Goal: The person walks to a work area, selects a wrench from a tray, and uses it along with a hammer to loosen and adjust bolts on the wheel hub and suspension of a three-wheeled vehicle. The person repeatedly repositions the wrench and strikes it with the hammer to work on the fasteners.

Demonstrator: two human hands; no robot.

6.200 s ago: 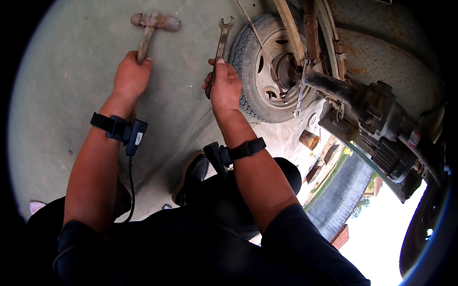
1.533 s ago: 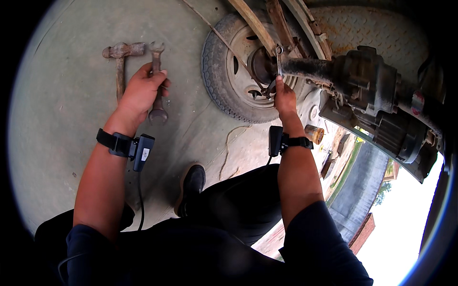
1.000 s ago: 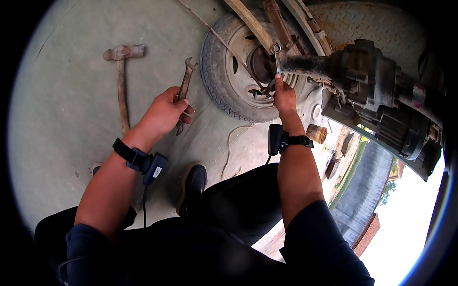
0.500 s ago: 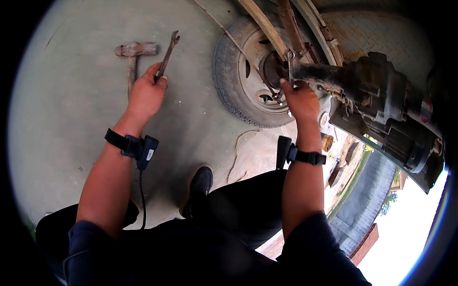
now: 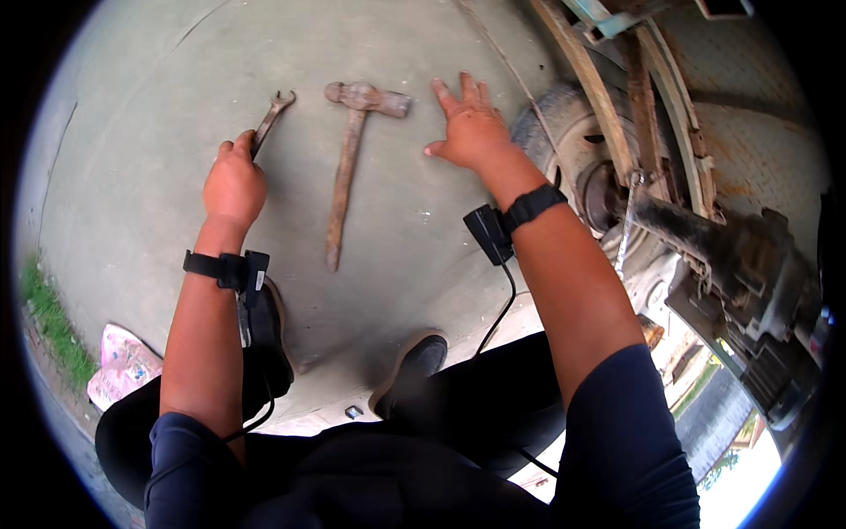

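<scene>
My left hand (image 5: 234,183) is closed around an open-end wrench (image 5: 271,122), its jaw pointing away from me. To its right a ball-peen hammer (image 5: 345,176) with a worn wooden handle lies on the floor, head at the far end. My right hand (image 5: 471,128) is empty, fingers spread, just right of the hammer head and not touching it. A second wrench (image 5: 627,225), its ring end uppermost, stays by itself at the axle (image 5: 670,216) beside the wheel (image 5: 577,132).
Wooden-looking slats (image 5: 592,84) and a dark gear housing (image 5: 749,273) crowd the right side under the vehicle. A thin rod (image 5: 507,62) slants to the wheel. A pink printed bag (image 5: 123,366) lies near grass (image 5: 53,317) at left. My shoes rest on the concrete floor (image 5: 176,106).
My right hand has let go of the wrench at the axle and moved left toward the hammer, opening. My left hand keeps its wrench. The view has swung left.
</scene>
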